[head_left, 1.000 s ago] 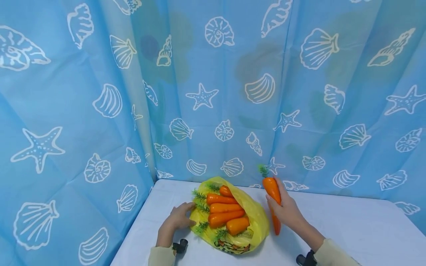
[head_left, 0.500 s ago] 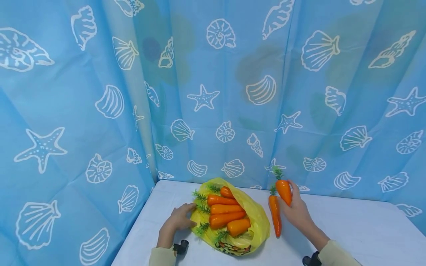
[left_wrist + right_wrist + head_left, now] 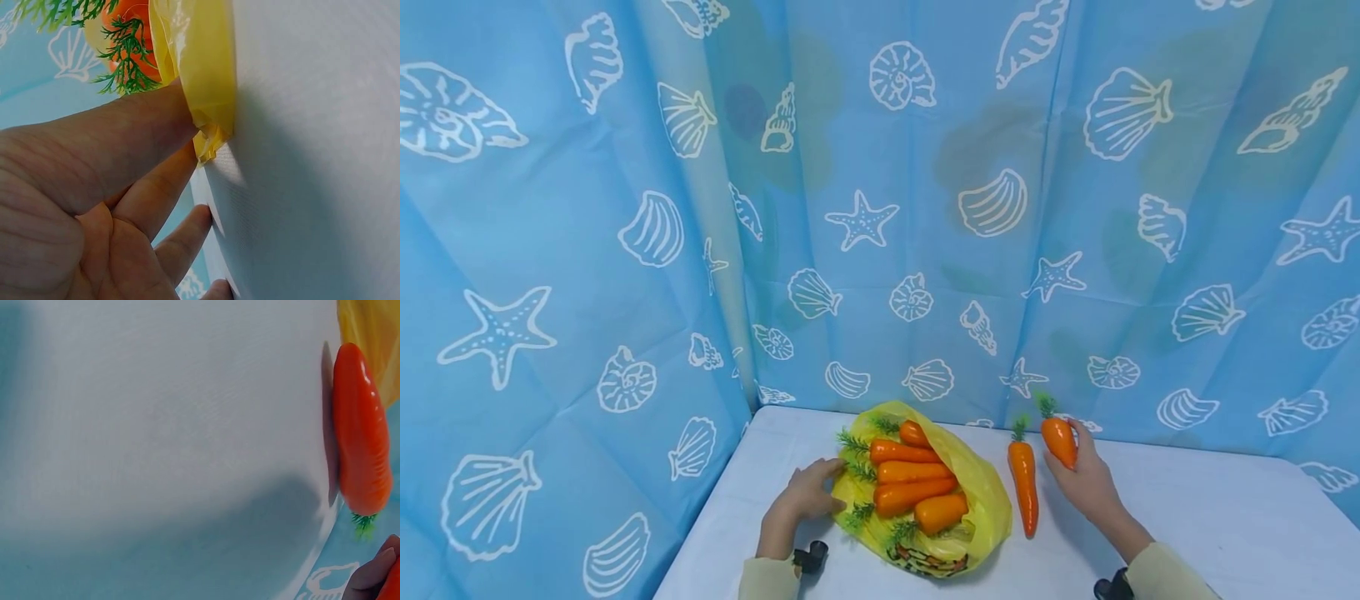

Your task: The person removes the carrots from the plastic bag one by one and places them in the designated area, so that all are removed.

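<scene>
On the white table lies a yellow plastic bag [image 3: 996,500], its mouth turned to the left, with several orange carrots [image 3: 913,472] with green tops showing in it. My left hand [image 3: 808,492] is at the bag's left edge, thumb and forefinger pinching the crumpled yellow film in the left wrist view. Right of the bag, one long carrot [image 3: 1023,487] rests by itself, green top away from me. A second loose carrot [image 3: 1060,442] is in my right hand [image 3: 1090,483], gripped between thumb and fingers beside the first. Only a sliver of it shows in the right wrist view.
Blue curtains [image 3: 865,333] with white shell prints hang behind and to the left of the table [image 3: 1210,517]. Dark printing marks the bag's near side. A small black wrist camera [image 3: 810,557] sits at my left sleeve.
My right hand has moved right with its carrot, away from over the long carrot, which now shows whole on the table. My left hand has stayed at the bag's edge.
</scene>
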`<state>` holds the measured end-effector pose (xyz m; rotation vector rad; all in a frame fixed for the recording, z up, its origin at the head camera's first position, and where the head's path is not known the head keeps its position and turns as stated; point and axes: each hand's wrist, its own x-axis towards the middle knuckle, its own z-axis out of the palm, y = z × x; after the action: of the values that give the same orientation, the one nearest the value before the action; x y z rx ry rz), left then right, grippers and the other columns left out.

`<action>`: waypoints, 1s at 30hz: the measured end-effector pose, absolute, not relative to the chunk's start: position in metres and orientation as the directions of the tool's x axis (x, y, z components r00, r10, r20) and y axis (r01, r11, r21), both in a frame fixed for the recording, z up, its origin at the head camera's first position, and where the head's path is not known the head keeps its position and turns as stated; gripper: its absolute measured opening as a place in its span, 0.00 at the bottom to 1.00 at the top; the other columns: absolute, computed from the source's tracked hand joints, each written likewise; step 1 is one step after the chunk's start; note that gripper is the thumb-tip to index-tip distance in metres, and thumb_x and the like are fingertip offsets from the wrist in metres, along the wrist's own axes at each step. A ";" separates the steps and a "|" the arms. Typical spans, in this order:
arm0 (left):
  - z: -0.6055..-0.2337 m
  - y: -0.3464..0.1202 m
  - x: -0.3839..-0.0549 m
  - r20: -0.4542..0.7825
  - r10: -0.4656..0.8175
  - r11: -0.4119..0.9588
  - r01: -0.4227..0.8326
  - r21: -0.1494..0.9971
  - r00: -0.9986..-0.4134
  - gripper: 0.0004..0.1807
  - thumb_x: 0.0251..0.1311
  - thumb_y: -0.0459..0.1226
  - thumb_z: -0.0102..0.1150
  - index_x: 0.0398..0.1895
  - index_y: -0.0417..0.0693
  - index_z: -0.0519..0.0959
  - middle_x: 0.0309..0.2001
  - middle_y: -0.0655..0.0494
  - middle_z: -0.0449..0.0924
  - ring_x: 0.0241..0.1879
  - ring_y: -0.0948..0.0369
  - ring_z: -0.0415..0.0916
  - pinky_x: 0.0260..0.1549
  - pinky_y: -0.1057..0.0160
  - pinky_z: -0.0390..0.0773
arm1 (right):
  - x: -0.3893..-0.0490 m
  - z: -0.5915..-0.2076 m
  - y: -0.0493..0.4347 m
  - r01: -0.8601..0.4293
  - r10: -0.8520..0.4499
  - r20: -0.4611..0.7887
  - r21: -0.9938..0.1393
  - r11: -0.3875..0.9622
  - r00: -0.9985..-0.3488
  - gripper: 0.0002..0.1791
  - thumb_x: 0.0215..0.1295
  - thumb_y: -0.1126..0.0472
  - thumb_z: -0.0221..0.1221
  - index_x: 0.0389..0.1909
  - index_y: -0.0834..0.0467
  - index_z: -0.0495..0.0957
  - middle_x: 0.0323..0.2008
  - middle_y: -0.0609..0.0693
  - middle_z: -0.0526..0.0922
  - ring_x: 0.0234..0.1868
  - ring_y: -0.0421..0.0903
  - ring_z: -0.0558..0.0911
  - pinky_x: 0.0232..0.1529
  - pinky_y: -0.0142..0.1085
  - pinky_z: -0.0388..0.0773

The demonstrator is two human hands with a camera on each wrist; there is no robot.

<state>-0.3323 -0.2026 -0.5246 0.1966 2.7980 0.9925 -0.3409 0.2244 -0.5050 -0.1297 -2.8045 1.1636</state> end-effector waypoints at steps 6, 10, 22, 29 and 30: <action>-0.522 -0.200 -0.330 -0.107 0.170 0.774 0.066 0.630 -0.979 0.34 0.52 0.35 0.71 0.66 0.43 0.73 0.67 0.41 0.71 0.72 0.39 0.58 0.73 0.33 0.44 | -0.341 -0.508 0.227 0.063 0.139 0.049 -0.709 0.703 -0.989 0.47 0.71 0.54 0.56 0.77 0.60 0.36 0.64 0.71 0.63 0.54 0.64 0.73 0.56 0.53 0.81; -0.522 -0.200 -0.330 -0.113 0.156 0.775 0.051 0.631 -0.981 0.34 0.53 0.35 0.71 0.66 0.44 0.73 0.68 0.41 0.70 0.72 0.39 0.58 0.73 0.34 0.44 | -0.340 -0.509 0.229 0.059 0.138 0.060 -0.688 0.723 -0.989 0.48 0.69 0.49 0.58 0.77 0.60 0.39 0.60 0.71 0.67 0.49 0.61 0.75 0.47 0.48 0.85; -0.526 -0.201 -0.333 -0.115 0.152 0.779 0.047 0.625 -0.982 0.35 0.52 0.35 0.71 0.66 0.45 0.73 0.68 0.42 0.70 0.72 0.39 0.58 0.73 0.33 0.44 | -0.341 -0.510 0.229 0.072 0.145 0.055 -0.666 0.742 -0.988 0.47 0.68 0.52 0.59 0.75 0.66 0.42 0.62 0.73 0.65 0.53 0.65 0.73 0.54 0.56 0.81; -0.525 -0.201 -0.332 -0.118 0.156 0.779 0.049 0.625 -0.981 0.34 0.52 0.35 0.71 0.66 0.45 0.73 0.68 0.42 0.70 0.72 0.39 0.58 0.73 0.33 0.44 | -0.344 -0.514 0.234 0.111 0.149 0.001 -0.664 0.739 -0.989 0.46 0.68 0.51 0.58 0.75 0.65 0.43 0.62 0.73 0.65 0.50 0.63 0.74 0.51 0.53 0.83; -0.525 -0.201 -0.332 -0.118 0.156 0.779 0.049 0.625 -0.981 0.34 0.52 0.35 0.71 0.66 0.45 0.73 0.68 0.42 0.70 0.72 0.39 0.58 0.73 0.33 0.44 | -0.344 -0.514 0.235 0.121 0.153 -0.009 -0.664 0.738 -0.988 0.46 0.69 0.51 0.58 0.75 0.65 0.43 0.62 0.73 0.65 0.50 0.63 0.74 0.51 0.53 0.83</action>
<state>-0.3324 -0.2006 -0.5247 0.1632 2.8074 0.9795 -0.3442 0.2347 -0.5144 -0.2277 -2.8850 1.0982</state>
